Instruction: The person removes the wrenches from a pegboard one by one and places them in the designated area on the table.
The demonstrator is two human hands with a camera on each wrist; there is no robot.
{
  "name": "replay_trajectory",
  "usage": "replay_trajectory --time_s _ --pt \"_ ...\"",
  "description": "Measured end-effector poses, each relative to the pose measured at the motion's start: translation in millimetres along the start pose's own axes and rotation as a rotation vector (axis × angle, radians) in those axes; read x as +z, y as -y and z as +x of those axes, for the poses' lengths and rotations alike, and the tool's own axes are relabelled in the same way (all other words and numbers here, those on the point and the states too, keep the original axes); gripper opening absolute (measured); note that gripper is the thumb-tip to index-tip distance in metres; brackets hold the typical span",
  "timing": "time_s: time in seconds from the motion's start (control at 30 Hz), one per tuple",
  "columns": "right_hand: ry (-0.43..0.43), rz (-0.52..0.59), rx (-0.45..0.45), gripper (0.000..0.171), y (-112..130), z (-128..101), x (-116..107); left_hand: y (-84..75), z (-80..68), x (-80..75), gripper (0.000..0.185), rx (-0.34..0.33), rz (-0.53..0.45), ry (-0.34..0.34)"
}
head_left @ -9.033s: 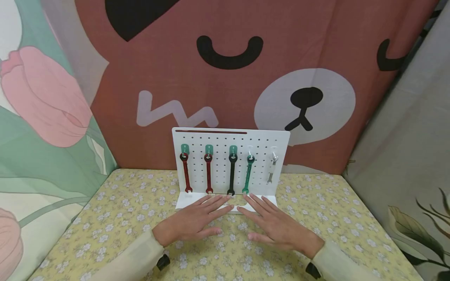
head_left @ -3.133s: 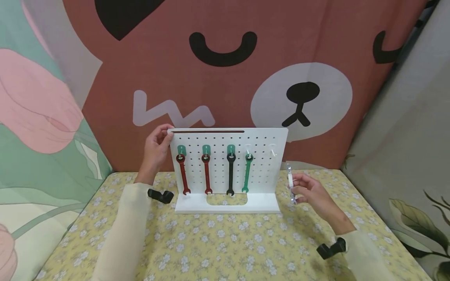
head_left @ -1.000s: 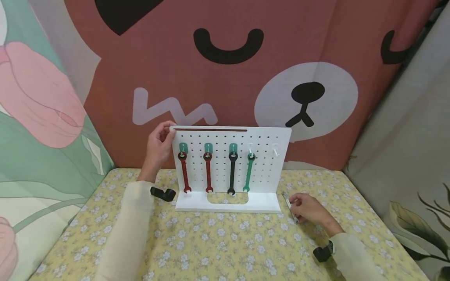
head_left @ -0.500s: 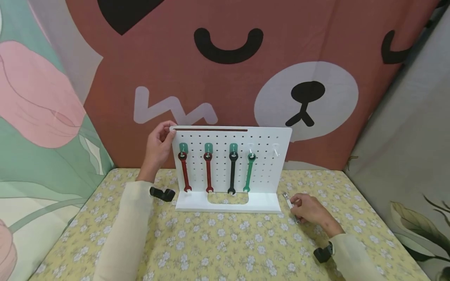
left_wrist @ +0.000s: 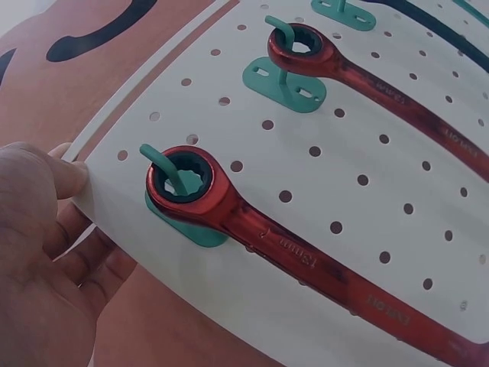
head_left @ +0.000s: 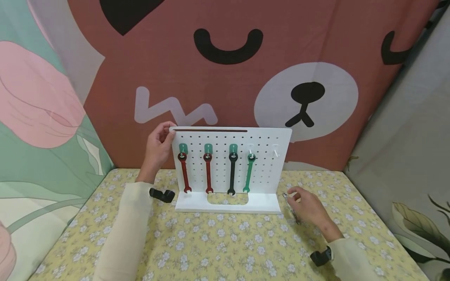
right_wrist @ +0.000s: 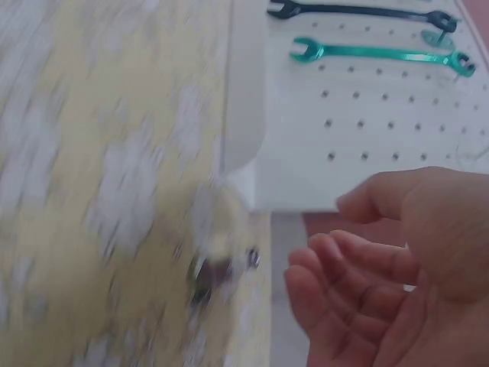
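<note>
A white pegboard stand point(head_left: 263, 171) stands upright on the flowered tablecloth. My left hand point(head_left: 159, 145) grips its top left corner, thumb on the front edge point(left_wrist: 65, 177) and fingers behind. Two red wrenches point(head_left: 184, 171) point(head_left: 208, 171), a black wrench point(head_left: 232, 171) and a green wrench point(head_left: 249, 171) hang on it from hooks. The rightmost white hook point(head_left: 275, 149) is bare. A small silver wrench point(head_left: 289, 203) lies on the cloth by the stand's right foot, blurred in the right wrist view point(right_wrist: 218, 269). My right hand point(head_left: 306, 206) hovers just over it, fingers relaxed and holding nothing.
Fabric walls close in the table on the left, back and right. The yellow flowered tablecloth point(head_left: 225, 246) stretches in front of the stand. In the left wrist view the nearest red wrench point(left_wrist: 306, 245) hangs from a green hook point(left_wrist: 164, 164).
My right hand took the silver wrench off the rightmost hook, lowered it to the cloth and has now let go, fingers opening. My left hand still holds the board's corner.
</note>
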State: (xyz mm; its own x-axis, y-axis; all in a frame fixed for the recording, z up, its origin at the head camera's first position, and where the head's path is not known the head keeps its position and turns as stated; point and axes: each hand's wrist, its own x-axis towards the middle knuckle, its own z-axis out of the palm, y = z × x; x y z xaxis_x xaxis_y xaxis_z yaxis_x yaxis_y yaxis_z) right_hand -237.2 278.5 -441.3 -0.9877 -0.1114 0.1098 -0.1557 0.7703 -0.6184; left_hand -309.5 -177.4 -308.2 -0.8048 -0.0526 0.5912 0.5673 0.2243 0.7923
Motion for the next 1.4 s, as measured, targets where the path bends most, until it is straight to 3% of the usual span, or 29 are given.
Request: replay_trajectory --time_s 0.2,0.47,0.8,0.93,1.07,1.23,1.4 --pt "-0.126 0.081 -0.133 0.023 22.4 8.0 12.6 0.1 1.0 0.7 0.023 -0.001 0.005 0.0" --pt "-0.074 0.303 -0.165 0.026 47.7 23.4 34.2 33.6 8.4 -1.3 0.025 -0.006 -0.006 -0.006" --pt "-0.091 0.348 -0.155 0.028 68.4 40.6 58.1 38.4 7.3 -1.9 0.025 -0.015 0.001 -0.019" --pt "-0.114 0.382 -0.141 0.03 70.5 45.4 64.9 35.5 8.0 -0.7 0.025 -0.027 0.008 -0.017" --pt "-0.124 0.389 -0.119 0.03 70.5 49.7 70.2 19.8 5.0 1.2 0.025 -0.028 0.005 -0.004" --pt "-0.106 0.415 -0.107 0.026 72.9 52.7 73.6 1.6 -0.6 1.9 0.024 -0.022 0.006 0.003" --pt "-0.071 0.473 -0.126 0.024 72.3 55.3 76.8 -2.5 -2.9 0.9 0.024 -0.044 -0.002 0.0"
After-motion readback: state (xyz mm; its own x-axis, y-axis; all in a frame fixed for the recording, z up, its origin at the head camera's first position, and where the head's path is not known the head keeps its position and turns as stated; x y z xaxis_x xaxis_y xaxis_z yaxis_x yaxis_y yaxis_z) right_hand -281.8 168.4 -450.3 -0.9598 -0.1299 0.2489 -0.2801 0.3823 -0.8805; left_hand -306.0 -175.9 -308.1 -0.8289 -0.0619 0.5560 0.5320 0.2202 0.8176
